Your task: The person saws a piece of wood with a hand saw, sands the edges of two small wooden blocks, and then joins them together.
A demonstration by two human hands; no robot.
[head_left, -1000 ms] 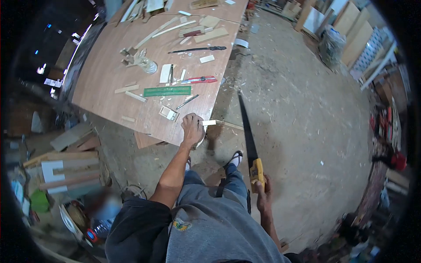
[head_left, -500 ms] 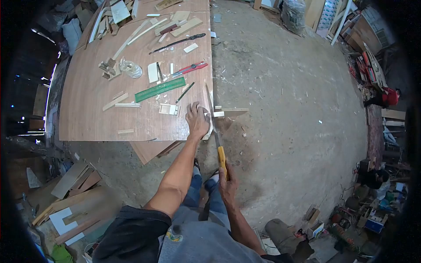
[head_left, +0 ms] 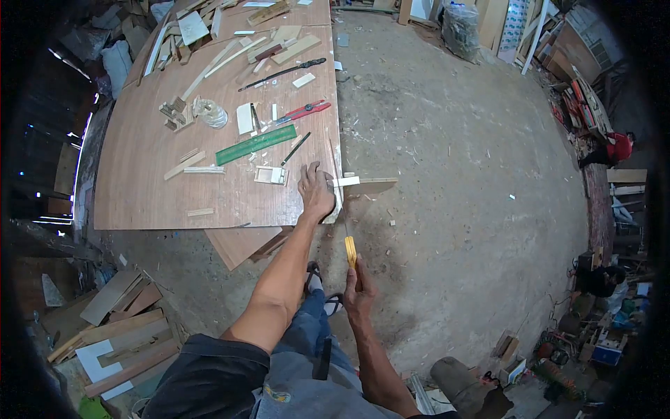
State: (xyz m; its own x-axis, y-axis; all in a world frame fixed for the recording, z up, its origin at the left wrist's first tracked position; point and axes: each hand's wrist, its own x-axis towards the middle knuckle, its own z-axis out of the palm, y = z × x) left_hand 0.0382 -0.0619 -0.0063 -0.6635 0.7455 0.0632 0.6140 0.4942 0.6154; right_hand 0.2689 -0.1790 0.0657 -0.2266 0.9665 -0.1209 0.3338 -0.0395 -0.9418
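Head view, workshop floor, plywood table (head_left: 153,195) filling the upper left of the frame.

Left hand (head_left: 315,190) at the table's right edge, mid-frame: palm down, fingers spread and flat, pressing on a thin wood strip (head_left: 363,181) that lies across the edge. The strip's pale end juts out to the right, past the table, over the dirt floor (head_left: 474,174).

Right hand (head_left: 359,291) lower centre, just below the table edge: fingers wrapped tight around the yellow handle of a hand saw (head_left: 349,248). The saw blade runs up from the handle toward the strip, edge-on to the camera, thin and hard to follow; it meets the strip just beside the left hand's fingers, right of the table edge. Whether the teeth are in the wood cannot be told.

On the tabletop, left of the pressing hand: a small wooden frame piece (head_left: 269,174), close by. Above it a green ruler (head_left: 255,144) lying at a slant, a pencil (head_left: 296,148) beside its right end. Further up, red-handled pliers (head_left: 303,110) and a long dark tool (head_left: 282,72). Offcuts and slats scattered along the upper part of the table.

Sawdust and chips on the floor under the strip
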